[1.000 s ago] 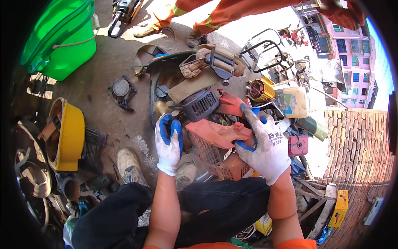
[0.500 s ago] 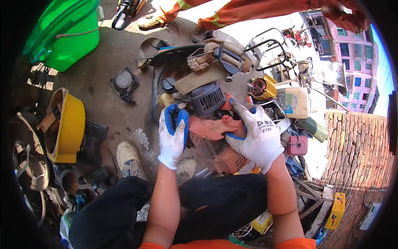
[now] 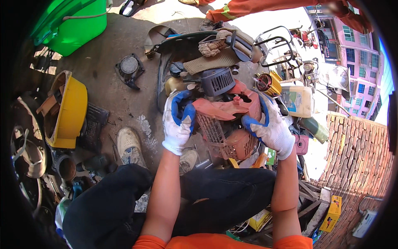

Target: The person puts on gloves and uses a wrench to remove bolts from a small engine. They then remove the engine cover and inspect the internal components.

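In front of me is a machine with a faded red plastic cover point(image 3: 222, 108), a grille-like lower housing point(image 3: 240, 143) and a dark grey slotted cover point(image 3: 218, 81). My left hand point(image 3: 177, 124), in a white glove with blue coating, is at the red cover's left end. Its fingers are curved and apart from the thumb, with nothing visible between them. My right hand point(image 3: 274, 129), gloved alike, is around the cover's right edge, fingers above and thumb lower down. Its fingertips are partly hidden. A ragged dark opening shows in the cover.
A harness with a webbing strap point(image 3: 213, 62) lies behind the machine. To the left are a yellow helmet point(image 3: 74, 112), a round black part point(image 3: 129, 66) and a green tub point(image 3: 83, 33). A plastic jug point(image 3: 296, 101) and brick wall point(image 3: 352, 153) are right. Another person's orange trouser leg point(image 3: 248, 10) shows beyond.
My right hand has shifted right and lower along the red cover, exposing more of it and its dark opening. My left hand stays at the left end. The whole view has shifted slightly.
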`<action>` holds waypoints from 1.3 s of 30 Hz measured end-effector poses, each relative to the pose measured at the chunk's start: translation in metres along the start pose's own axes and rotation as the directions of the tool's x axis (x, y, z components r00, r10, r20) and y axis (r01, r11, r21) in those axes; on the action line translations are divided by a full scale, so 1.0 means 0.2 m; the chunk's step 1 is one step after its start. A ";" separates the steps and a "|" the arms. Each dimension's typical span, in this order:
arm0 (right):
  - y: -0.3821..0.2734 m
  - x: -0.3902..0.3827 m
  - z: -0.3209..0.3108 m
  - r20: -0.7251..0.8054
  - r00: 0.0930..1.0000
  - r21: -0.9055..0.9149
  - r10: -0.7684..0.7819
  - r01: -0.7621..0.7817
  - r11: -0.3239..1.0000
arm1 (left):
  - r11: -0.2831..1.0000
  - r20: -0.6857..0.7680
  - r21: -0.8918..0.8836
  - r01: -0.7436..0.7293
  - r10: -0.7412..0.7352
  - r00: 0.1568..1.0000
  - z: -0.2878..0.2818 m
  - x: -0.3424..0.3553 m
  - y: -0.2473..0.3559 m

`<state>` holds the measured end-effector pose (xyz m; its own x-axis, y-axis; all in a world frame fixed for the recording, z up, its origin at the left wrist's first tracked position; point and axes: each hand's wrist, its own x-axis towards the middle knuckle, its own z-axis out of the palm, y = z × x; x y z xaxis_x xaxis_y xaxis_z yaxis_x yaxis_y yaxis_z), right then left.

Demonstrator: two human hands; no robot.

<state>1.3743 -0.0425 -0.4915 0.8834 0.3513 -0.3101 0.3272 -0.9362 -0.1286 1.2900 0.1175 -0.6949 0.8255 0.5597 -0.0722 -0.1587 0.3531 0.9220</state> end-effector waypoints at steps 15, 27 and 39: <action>-0.09 -0.10 0.17 -0.128 0.980 0.415 0.153 -0.087 0.906 | 0.840 0.042 0.481 -0.253 0.266 0.963 -0.01 -0.04 -0.08; -0.16 -0.06 0.22 -0.103 0.967 0.495 0.232 -0.153 0.856 | 0.966 -0.126 0.253 -0.050 0.084 0.988 0.02 -0.03 -0.19; -0.03 -0.01 0.33 -0.283 0.954 0.361 0.099 0.011 0.932 | 0.989 -0.117 0.112 -0.101 0.114 0.987 0.05 0.02 -0.13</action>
<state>1.3484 -0.0373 -0.5526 0.9700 0.2394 -0.0424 0.1932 -0.8648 -0.4634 1.3033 0.1029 -0.7143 0.7331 0.6801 -0.0101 -0.1799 0.2083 0.9614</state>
